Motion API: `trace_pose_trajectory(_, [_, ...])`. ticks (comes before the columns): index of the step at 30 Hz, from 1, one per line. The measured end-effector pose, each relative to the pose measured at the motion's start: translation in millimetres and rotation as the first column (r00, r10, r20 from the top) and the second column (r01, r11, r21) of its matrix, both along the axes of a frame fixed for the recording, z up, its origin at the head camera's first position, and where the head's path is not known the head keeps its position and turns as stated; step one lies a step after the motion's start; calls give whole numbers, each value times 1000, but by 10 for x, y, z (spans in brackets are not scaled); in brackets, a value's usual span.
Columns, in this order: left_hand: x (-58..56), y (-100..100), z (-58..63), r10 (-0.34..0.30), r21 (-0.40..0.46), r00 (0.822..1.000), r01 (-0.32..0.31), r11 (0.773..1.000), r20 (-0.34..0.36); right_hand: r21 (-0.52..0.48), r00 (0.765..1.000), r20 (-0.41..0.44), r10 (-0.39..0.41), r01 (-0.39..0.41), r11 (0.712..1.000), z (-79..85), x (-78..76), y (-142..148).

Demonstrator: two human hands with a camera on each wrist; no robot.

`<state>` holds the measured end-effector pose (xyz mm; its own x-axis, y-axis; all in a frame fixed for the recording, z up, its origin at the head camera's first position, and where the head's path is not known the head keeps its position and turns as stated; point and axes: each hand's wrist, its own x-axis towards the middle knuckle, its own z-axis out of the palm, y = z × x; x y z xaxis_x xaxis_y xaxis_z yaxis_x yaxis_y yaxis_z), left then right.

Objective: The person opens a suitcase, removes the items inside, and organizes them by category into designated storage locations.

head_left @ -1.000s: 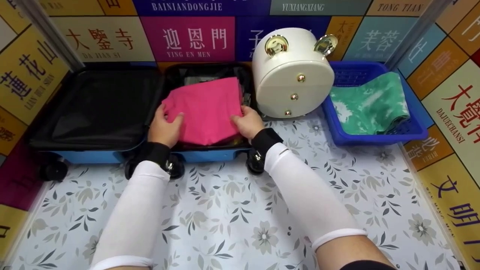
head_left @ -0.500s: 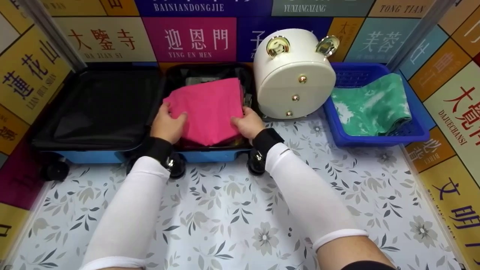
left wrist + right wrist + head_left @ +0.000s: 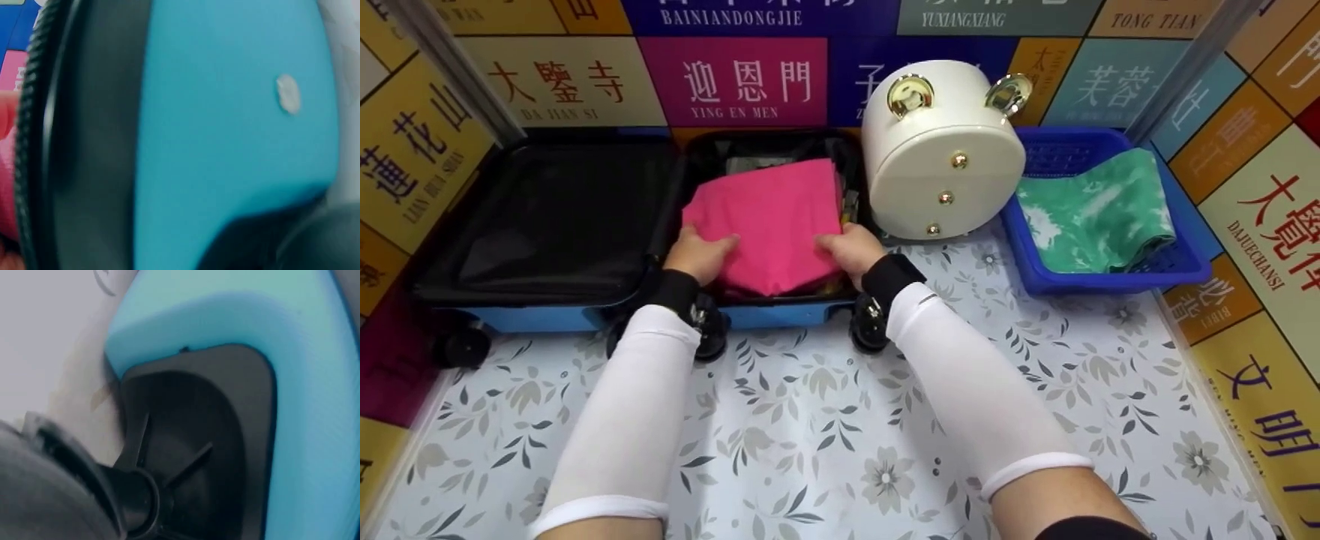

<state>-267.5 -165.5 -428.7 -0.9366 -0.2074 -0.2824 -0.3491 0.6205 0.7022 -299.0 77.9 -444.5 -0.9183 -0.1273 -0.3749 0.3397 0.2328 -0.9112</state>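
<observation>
A folded pink cloth (image 3: 769,221) lies over the contents of the opened suitcase's right half (image 3: 780,313), in the head view. My left hand (image 3: 696,255) grips the cloth's left edge, its thumb on top and the other fingers mostly hidden down at the side. At the right edge my right hand (image 3: 853,251) holds the cloth likewise, thumb over it. In the left wrist view the blue suitcase shell (image 3: 225,112) fills the frame, with a bit of pink cloth (image 3: 7,191) at the left. A black caster wheel (image 3: 45,489) shows in the right wrist view.
The suitcase's other half, a black-lined lid (image 3: 562,225), lies to the left. A white round case (image 3: 945,176) with gold ears stands at the right, beside a blue basket (image 3: 1117,283) holding a green tie-dye cloth (image 3: 1099,214). Patterned walls enclose the floral surface (image 3: 780,442).
Both hands have sunk slightly at the cloth's edges, and the left fingers have gone further out of sight. The cloth keeps its place in the suitcase.
</observation>
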Motion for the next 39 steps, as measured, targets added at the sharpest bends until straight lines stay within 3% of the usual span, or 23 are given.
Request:
trace_pose_trajectory(9, [-7, -1, -4, 24, 92, 999, -26, 995, 26, 47, 999, -41, 0, 2, 999, 32, 43, -81])
trace_pose_trajectory(18, [-45, 77, 10, 7, 211, 998, 6, 977, -60, -129, 997, 3, -75, 75, 989, 64, 33, -88])
trace_pose_trajectory(22, [-58, 109, 53, 15, 255, 990, 22, 967, -143, -240, 993, 45, -112, 119, 963, 66, 10, -53])
trace_pose_trajectory(25, [-57, 153, 106, 41, 333, 978, 31, 942, -206, -341, 986, 91, -138, 161, 926, 84, -1, -22])
trace_pose_trajectory(29, [-52, 216, 183, 107, 465, 950, 45, 884, -295, -446, 975, 158, -155, 210, 870, 117, -9, 38])
trace_pose_trajectory(33, [-37, 280, 291, 174, 606, 911, 98, 789, -374, -491, 963, 229, -144, 242, 837, 136, -16, 93])
trace_pose_trajectory(36, [-3, 324, 417, 219, 720, 879, 180, 670, -424, -521, 956, 266, -125, 252, 815, 155, -5, 118])
trace_pose_trajectory(39, [53, 376, 567, 242, 791, 847, 288, 540, -474, -564, 960, 274, -57, 208, 799, 171, 22, 127])
